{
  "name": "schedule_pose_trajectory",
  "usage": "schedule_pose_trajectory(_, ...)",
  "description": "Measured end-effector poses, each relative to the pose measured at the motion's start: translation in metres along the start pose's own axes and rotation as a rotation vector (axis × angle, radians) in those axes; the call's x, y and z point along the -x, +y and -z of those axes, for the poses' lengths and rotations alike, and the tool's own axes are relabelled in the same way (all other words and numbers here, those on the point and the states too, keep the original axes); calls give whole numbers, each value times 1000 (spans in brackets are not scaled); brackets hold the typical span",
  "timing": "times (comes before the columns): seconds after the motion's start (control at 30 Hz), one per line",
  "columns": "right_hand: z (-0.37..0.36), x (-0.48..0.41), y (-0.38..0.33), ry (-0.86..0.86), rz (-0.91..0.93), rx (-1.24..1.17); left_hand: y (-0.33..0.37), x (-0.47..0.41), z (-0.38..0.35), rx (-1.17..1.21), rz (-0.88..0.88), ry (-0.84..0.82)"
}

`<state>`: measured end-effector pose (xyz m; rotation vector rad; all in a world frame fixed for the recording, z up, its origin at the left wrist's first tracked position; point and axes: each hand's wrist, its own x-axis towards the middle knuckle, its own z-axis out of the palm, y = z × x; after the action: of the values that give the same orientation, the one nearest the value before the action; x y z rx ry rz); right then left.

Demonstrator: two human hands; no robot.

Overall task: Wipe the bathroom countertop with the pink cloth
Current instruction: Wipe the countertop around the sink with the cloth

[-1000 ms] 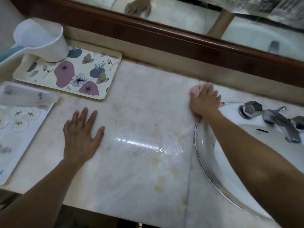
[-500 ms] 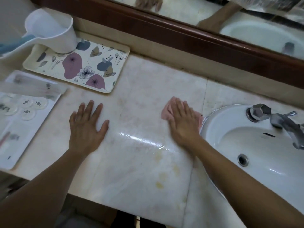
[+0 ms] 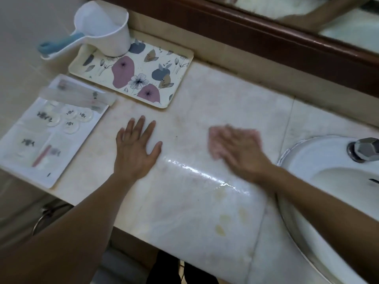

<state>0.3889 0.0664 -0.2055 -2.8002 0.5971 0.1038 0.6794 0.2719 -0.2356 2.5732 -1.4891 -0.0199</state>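
Note:
The pale marble countertop (image 3: 221,95) fills the middle of the head view, with a wet shiny streak and a few yellowish stains near its front edge. My right hand (image 3: 240,150) lies flat on the pink cloth (image 3: 213,140), pressing it onto the counter left of the sink; both are motion-blurred and only the cloth's left edge shows beyond my fingers. My left hand (image 3: 135,148) rests flat on the counter with fingers spread, holding nothing, a short way left of the cloth.
A floral tray (image 3: 143,78) at the back left carries a white scoop with a blue handle (image 3: 102,29). A white tray of small toiletries (image 3: 24,160) lies at the far left. The white sink (image 3: 328,173) and chrome faucet knob (image 3: 365,148) are at the right. A wood-framed mirror (image 3: 266,37) runs behind.
My right hand has swept the pink cloth leftward, from the back corner beside the faucet to the middle of the counter. My left hand stayed planted.

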Motion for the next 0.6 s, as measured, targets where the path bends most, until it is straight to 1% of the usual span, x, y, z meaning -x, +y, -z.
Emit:
schedule_pose_trajectory(0.03, 7, -5, 25, 34, -106, 18, 0, 0, 0, 0, -2, -2)
schedule_pose_trajectory(0.1, 24, -33, 62, 88, -399, -8, 0, 1, -1, -6, -1, 8)
schedule_pose_trajectory(0.17, 30, -75, 62, 132, -578, -50, 0, 0, -2, -2, -5, 10)
schedule_pose_trajectory(0.2, 26, -94, 49, 140, -613, -60, -1, 0, -1, 6, -8, 7)
schedule_pose_trajectory(0.23, 20, -109, 30, 128, -603, -70, -2, 0, -1, 11, -11, 4)
schedule_pose_trajectory(0.27, 13, -116, 7, 104, -551, -79, -2, 0, 0, 11, -13, 2)
schedule_pose_trajectory(0.33, -4, -104, -48, 75, -357, -73, -2, 0, 1, 11, -6, -1)
schedule_pose_trajectory(0.4, -15, -56, -87, 12, -125, -68, -2, 0, 2, 20, 4, -3)
schedule_pose_trajectory(0.43, -18, -28, -90, -3, -42, -71, -2, 0, 2, 22, 4, -4)
schedule_pose_trajectory(0.47, -17, -4, -82, -2, -14, -72, -2, -1, 2, 24, 3, -7)
schedule_pose_trajectory(0.5, -13, 14, -65, 18, -50, -65, -2, -1, 2, 27, 3, -12)
schedule_pose_trajectory(0.53, -8, 22, -41, 57, -142, -44, -2, -1, 2, 29, 4, -20)
schedule_pose_trajectory(0.6, 4, 17, 9, 125, -397, -41, -2, 0, 2, 16, 6, -22)
